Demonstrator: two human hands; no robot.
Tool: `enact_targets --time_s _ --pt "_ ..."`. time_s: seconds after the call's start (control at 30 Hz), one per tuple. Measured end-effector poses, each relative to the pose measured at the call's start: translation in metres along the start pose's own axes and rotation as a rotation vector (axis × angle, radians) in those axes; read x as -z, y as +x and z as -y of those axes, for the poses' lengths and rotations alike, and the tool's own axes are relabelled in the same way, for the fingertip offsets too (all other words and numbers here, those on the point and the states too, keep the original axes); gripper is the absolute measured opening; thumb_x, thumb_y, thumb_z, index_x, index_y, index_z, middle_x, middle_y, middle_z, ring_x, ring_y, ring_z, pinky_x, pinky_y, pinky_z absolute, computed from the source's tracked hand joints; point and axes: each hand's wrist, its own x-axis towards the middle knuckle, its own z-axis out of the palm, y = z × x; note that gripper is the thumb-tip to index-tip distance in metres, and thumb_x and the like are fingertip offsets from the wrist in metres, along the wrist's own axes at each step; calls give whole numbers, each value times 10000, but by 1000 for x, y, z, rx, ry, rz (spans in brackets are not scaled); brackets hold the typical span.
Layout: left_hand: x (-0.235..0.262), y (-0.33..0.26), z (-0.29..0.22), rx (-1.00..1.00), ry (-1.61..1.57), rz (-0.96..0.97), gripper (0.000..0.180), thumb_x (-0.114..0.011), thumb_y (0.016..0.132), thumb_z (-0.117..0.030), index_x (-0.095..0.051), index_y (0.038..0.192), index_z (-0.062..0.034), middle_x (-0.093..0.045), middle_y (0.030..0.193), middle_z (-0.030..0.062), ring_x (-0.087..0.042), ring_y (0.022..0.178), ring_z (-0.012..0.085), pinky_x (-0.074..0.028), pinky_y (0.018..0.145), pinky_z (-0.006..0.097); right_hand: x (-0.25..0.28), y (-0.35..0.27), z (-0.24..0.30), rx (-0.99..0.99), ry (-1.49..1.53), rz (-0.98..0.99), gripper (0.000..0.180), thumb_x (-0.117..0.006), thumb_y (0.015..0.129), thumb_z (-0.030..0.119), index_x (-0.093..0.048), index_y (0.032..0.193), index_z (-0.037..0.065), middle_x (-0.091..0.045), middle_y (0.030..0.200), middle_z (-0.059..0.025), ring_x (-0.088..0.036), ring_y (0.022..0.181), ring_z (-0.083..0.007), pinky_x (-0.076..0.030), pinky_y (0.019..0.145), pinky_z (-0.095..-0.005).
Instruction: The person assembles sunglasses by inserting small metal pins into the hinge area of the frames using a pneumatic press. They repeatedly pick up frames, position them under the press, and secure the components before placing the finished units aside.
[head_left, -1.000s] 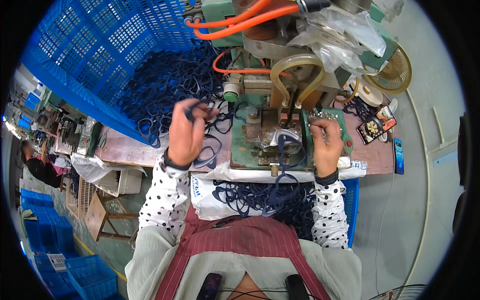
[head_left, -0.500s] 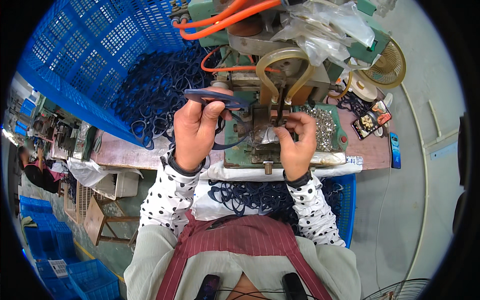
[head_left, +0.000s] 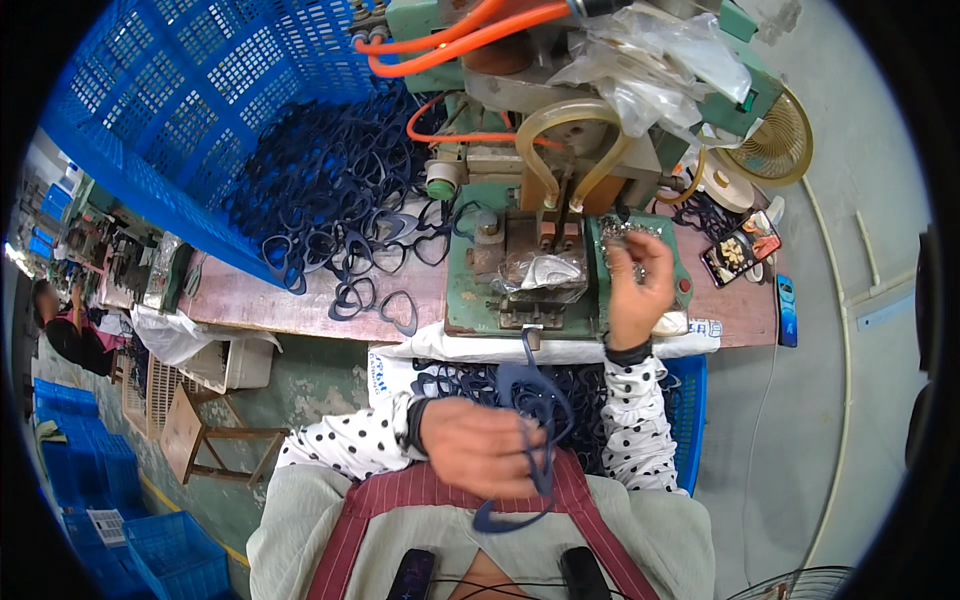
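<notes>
My left hand [head_left: 482, 446] is low in front of my apron, its fingers curled and a little blurred. A dark blue looped strap piece [head_left: 540, 478] hangs at its fingertips, above a lower blue basket [head_left: 690, 400] filled with similar pieces. My right hand [head_left: 640, 290] reaches over a heap of small shiny metal parts [head_left: 612, 232] on the right side of the green press [head_left: 470, 310]. Its thumb and fingers are bent together; whatever is between them is too small to make out. Crumpled clear plastic [head_left: 545, 272] covers part of the press under its tool head.
A large blue crate [head_left: 150, 130] spills dark blue looped pieces [head_left: 350, 200] onto the pink tabletop [head_left: 230, 300] at left. Orange hoses [head_left: 480, 40] cross above the press. Phones [head_left: 742, 246] lie at right near a fan [head_left: 780, 130]. A wooden stool [head_left: 190, 435] stands left.
My left hand has come down from beside the press to my lap with the dark blue piece. My right hand has left the press's tool and moved right to the metal parts.
</notes>
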Motion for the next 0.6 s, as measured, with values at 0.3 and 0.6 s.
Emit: enact_targets --time_s 0.3,0.6 --pt "-22 -13 59 344 30 105 331 -690 824 -107 -650 1136 -7 -632 1170 186 -648 1042 304 -515 950 451 42 9 -27 -69 -98 -60 146 -686 889 79 -630 1000 3 -631 852 -24 -576 778 -96 -469 703 -233" --pt "-25 -14 73 358 -33 68 415 -707 790 -72 -616 1187 6 -645 1158 154 -643 1020 253 -507 975 438 77 23 -61 22 -665 -29 184 -666 864 105 -653 1030 26 -681 951 -125 -657 847 -241 -501 776 -340"
